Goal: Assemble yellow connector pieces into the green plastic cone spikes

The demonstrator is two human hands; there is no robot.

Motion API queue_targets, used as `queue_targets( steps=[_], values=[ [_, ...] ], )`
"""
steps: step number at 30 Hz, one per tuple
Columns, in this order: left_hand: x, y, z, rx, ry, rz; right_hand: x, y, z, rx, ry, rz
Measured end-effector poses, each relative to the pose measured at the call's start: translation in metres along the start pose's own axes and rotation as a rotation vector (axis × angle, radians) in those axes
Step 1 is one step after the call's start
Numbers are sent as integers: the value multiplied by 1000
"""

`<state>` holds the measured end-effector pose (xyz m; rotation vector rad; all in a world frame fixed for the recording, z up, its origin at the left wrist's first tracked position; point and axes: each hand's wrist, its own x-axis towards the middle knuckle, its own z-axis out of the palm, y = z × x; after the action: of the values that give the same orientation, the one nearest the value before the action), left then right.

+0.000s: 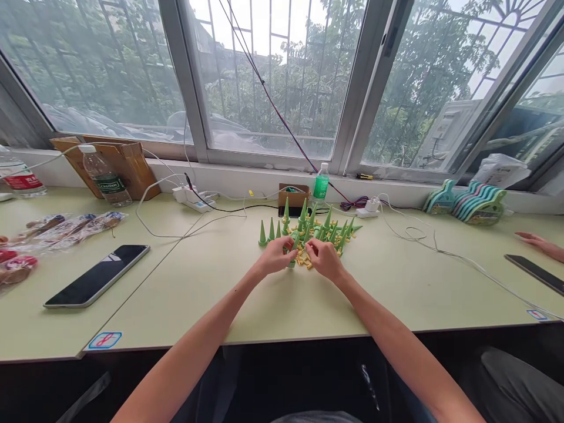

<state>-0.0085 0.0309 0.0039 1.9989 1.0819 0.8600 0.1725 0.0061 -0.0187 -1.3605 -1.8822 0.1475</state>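
Observation:
Many green cones (262, 234) stand and lie in a cluster on the pale green table (194, 294), with small yellow pieces (304, 258) among them. At the front left of the cluster, my left hand (278, 255) is closed round a green cone held upright, its base showing below the fingers. Just to its right, my right hand (323, 256) has its fingertips pinched together close to that cone. Whatever those fingertips hold is too small to make out.
Phones lie at the left (99, 276) and far right. Behind the cones are a small brown box (293, 197) and a green-labelled bottle (321, 182). Cables cross the table. Another person's hand (540, 244) rests at the right edge.

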Motion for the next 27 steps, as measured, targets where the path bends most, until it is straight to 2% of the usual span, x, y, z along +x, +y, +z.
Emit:
queue_targets(
  steps=[5,11,18,27],
  values=[
    [-1,1,0,27,-29,-2,-1,0,0,-42,-47,0],
    [-2,-2,0,-78,-66,-42,-1,-1,-1,-34,-91,-3],
    [-2,-5,2,-102,-19,-1,-1,-2,-2,-18,-153,-3],
    [-2,2,0,52,31,50,-1,-1,-1,67,-213,3]
  ],
)
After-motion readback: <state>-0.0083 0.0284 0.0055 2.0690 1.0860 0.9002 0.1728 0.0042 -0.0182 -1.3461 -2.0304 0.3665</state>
